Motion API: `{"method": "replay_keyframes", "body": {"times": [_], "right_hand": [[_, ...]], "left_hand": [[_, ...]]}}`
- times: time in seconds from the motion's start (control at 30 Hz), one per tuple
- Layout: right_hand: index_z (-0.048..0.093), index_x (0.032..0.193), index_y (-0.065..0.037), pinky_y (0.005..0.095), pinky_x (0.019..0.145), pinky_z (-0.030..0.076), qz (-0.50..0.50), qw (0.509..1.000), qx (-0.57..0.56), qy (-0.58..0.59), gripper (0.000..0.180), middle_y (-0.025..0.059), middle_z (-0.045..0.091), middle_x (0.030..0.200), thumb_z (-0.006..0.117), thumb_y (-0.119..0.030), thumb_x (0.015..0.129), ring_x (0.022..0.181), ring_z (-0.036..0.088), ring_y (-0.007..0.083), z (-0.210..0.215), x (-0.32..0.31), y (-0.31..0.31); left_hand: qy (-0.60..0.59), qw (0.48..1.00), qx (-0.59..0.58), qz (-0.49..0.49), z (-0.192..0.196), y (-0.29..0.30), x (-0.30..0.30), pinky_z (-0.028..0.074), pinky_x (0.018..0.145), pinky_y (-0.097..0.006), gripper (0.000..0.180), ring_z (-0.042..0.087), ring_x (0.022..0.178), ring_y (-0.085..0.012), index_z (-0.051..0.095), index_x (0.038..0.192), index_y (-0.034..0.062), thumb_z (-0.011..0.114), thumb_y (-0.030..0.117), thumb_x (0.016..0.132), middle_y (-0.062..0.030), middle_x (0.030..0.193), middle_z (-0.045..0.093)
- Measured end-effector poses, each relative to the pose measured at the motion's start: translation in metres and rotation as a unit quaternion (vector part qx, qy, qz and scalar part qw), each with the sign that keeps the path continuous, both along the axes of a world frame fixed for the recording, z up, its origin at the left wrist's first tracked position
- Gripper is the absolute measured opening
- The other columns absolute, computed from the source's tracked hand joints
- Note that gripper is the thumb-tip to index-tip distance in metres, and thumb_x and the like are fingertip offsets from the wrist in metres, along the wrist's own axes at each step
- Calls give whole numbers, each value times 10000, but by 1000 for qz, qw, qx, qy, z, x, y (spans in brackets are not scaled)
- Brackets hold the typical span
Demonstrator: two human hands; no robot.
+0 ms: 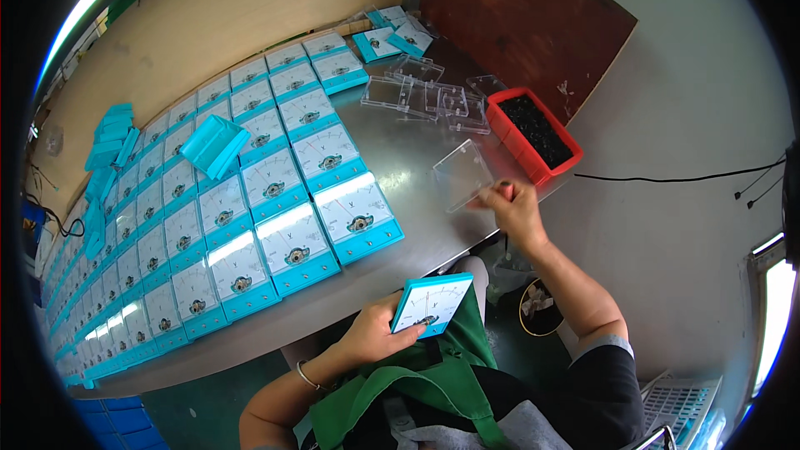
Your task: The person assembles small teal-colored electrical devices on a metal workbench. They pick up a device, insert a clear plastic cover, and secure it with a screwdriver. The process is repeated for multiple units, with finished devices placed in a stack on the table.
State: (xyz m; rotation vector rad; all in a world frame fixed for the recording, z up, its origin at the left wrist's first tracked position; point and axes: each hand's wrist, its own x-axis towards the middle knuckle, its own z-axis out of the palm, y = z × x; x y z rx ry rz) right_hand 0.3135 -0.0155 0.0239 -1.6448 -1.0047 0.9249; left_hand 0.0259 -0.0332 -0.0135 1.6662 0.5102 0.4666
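My left hand (377, 332) is closed around a panel meter (435, 303) with a turquoise base and white dial, held tilted over my lap beyond the table's front edge. My right hand (518, 212), slightly blurred, pinches the corner of a clear plastic cover (463, 173) above the table's right part. Something red, like a screwdriver handle (506, 190), also sits in that hand, and a thin dark shaft shows below it. Rows of similar meters (298, 237) cover the table's left side. Several loose clear covers (425, 96) lie farther back.
A red bin (537, 168) of small black pieces stands at the table's right edge. Turquoise empty housings (215, 146) rest on the meters, with more stacked at the far left (108, 146). A brown board (525, 21) rises behind; a black cable (675, 179) runs along the right wall.
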Motion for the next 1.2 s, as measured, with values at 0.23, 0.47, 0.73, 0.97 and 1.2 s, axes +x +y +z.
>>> {"method": "replay_keyframes", "body": {"times": [0.23, 0.47, 0.73, 0.97, 1.2], "right_hand": [[622, 958, -23, 316, 650, 530, 105, 913, 131, -372, 227, 117, 616, 817, 703, -112, 765, 783, 676, 251, 7, -2, 1], [626, 1150, -106, 401, 709, 526, 199, 867, 33, -456, 425, 166, 585, 1050, 734, -253, 766, 782, 654, 321, -14, 2, 5], [655, 848, -22, 371, 624, 505, -14, 854, 118, -506, 122, 149, 644, 789, 644, -44, 728, 692, 637, 311, 32, 87, 38], [677, 828, -40, 390, 716, 505, 69, 852, -168, -491, 136, 136, 674, 832, 639, -82, 705, 805, 650, 313, 29, 145, 70], [671, 823, -42, 404, 706, 503, 57, 842, -74, -531, 98, 122, 669, 812, 653, -79, 734, 776, 648, 319, 20, 152, 70]], "left_hand": [[35, 990, 136, -22, -7, 2, 0, 507, 815, -374, 315, 634, 933, -321, 599, 1081, 4, 657, 101, 787, -159, 1034, 630], [88, 969, 227, -40, 0, 14, 52, 477, 879, -420, 285, 579, 1060, -392, 605, 1068, 20, 645, 99, 797, -250, 1465, 263], [123, 973, 187, -51, 7, 35, 64, 417, 979, -416, 343, 451, 1230, -395, 577, 1111, 2, 637, 102, 789, -259, 1501, 182], [139, 974, 172, -46, 8, 38, 52, 392, 1016, -404, 406, 404, 1286, -366, 545, 1161, -10, 631, 128, 789, -184, 1510, 236], [149, 960, 235, -26, 9, 24, 51, 517, 765, -459, 404, 630, 850, -418, 551, 1167, 51, 614, 50, 768, -274, 1488, 184]]}}
